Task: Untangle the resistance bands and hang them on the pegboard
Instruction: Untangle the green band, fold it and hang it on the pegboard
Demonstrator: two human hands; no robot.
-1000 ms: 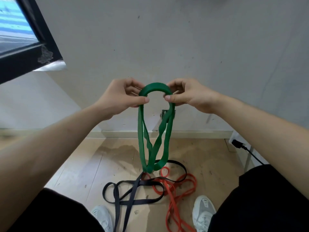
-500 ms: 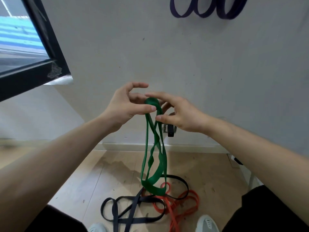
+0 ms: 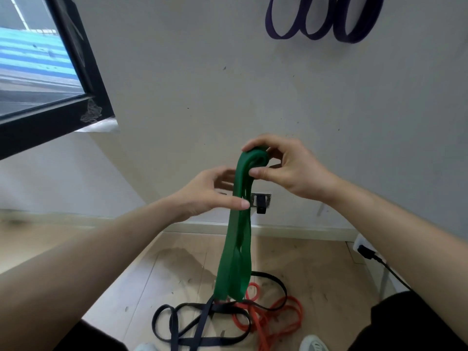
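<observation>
A green resistance band [image 3: 236, 249] hangs doubled in front of me, its lower loops just above the floor. My right hand [image 3: 286, 171] pinches its folded top between thumb and fingers. Lower down, my left hand [image 3: 210, 196] holds the strands with the thumb in front and the fingers behind. On the floor lie a black band [image 3: 200, 323] and an orange-red band [image 3: 273, 317], crossing each other. A purple band [image 3: 324, 24] hangs in loops high on the wall; what it hangs from is out of view.
A grey wall stands straight ahead with a socket and plug [image 3: 260, 202] behind the green band. A dark-framed window [image 3: 45, 72] is at the upper left. A black cable [image 3: 374, 257] runs along the right. My white shoes [image 3: 312, 344] are at the bottom edge.
The wide green loop has been gathered into a narrow doubled bundle. My right hand rose to its top and my left hand slid lower. The view tilted up, showing the purple band.
</observation>
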